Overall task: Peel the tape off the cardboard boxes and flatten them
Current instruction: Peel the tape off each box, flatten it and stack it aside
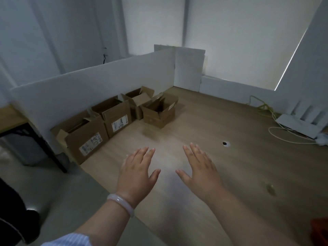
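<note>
- While my left hand [137, 172] and right hand [200, 169] hover spread and empty over the table [230, 174], the cardboard boxes [113, 119] line its left edge.
- I'd draw the nearest box [83, 139] close, then find a tape end; none discernible yet.

Pale bangle [120, 204] (striped blue sleeve [71, 239])
</note>
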`<move>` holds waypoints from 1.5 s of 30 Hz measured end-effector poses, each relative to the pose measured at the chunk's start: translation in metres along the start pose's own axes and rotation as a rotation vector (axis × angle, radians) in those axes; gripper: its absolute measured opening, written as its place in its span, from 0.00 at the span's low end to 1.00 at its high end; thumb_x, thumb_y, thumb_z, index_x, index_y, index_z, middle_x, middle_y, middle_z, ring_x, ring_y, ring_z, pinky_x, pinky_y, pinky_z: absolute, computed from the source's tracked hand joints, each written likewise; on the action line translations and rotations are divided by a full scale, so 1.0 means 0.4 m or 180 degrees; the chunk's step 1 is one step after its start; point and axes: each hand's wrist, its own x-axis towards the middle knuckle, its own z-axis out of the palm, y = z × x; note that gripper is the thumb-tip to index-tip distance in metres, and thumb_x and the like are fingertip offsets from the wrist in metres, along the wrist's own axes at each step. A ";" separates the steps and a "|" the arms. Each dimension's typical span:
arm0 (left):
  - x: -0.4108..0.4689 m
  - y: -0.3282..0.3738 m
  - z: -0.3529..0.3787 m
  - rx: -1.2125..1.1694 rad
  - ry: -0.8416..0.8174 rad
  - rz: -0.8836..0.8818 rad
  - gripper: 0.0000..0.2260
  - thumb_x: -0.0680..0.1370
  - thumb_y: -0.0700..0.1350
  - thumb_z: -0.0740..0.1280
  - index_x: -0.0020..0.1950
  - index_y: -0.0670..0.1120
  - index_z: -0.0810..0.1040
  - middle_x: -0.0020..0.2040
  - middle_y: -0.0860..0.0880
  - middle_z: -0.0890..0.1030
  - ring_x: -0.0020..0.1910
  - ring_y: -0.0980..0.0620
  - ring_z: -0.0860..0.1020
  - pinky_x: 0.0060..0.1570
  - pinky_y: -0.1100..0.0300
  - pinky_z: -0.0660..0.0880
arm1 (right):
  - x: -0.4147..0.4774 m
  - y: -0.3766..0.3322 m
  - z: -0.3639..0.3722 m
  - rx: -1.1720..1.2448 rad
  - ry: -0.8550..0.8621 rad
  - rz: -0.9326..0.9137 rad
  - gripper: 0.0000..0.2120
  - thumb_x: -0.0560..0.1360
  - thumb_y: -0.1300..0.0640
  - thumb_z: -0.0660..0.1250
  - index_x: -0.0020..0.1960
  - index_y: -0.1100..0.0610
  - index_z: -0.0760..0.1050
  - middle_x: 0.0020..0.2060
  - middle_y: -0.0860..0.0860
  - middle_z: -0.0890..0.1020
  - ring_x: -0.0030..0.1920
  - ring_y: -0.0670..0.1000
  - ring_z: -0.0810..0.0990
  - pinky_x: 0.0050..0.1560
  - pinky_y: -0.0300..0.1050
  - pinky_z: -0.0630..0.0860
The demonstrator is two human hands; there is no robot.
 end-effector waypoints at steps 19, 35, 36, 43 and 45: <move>0.716 -0.300 0.317 -0.0422 -0.0663 0.0620 0.30 0.75 0.61 0.60 0.75 0.53 0.63 0.74 0.51 0.65 0.74 0.49 0.61 0.70 0.51 0.58 | 0.589 0.027 0.191 -0.0062 0.0117 0.1031 0.41 0.67 0.30 0.41 0.77 0.44 0.41 0.77 0.44 0.45 0.76 0.43 0.41 0.72 0.38 0.37; 1.098 -0.258 0.558 0.0092 -0.1666 0.0657 0.23 0.79 0.62 0.54 0.72 0.59 0.64 0.68 0.54 0.73 0.73 0.50 0.61 0.72 0.39 0.44 | 0.684 0.124 0.320 -0.0011 0.0009 0.1856 0.39 0.69 0.30 0.44 0.77 0.46 0.49 0.76 0.45 0.50 0.75 0.42 0.46 0.74 0.40 0.41; 1.096 -0.256 0.565 0.0116 -0.1607 0.0675 0.20 0.79 0.61 0.53 0.71 0.59 0.67 0.66 0.55 0.75 0.71 0.51 0.63 0.72 0.39 0.45 | 0.680 0.129 0.328 -0.0010 -0.0007 0.1870 0.39 0.69 0.30 0.44 0.77 0.46 0.49 0.76 0.44 0.50 0.76 0.43 0.48 0.74 0.40 0.42; 1.001 -0.275 0.589 -0.0285 -0.0862 0.1351 0.12 0.77 0.52 0.63 0.58 0.56 0.80 0.47 0.58 0.83 0.55 0.52 0.77 0.69 0.37 0.52 | 0.633 0.152 0.353 0.0061 -0.0134 0.2073 0.39 0.71 0.31 0.45 0.78 0.48 0.47 0.77 0.45 0.50 0.76 0.44 0.47 0.74 0.39 0.42; 0.945 -0.278 0.582 -0.0557 -0.0763 0.1676 0.10 0.74 0.51 0.65 0.52 0.54 0.83 0.42 0.58 0.83 0.50 0.52 0.79 0.67 0.37 0.57 | 0.609 0.158 0.353 0.0158 -0.0212 0.2227 0.36 0.76 0.35 0.54 0.78 0.49 0.47 0.77 0.47 0.50 0.76 0.45 0.47 0.75 0.40 0.45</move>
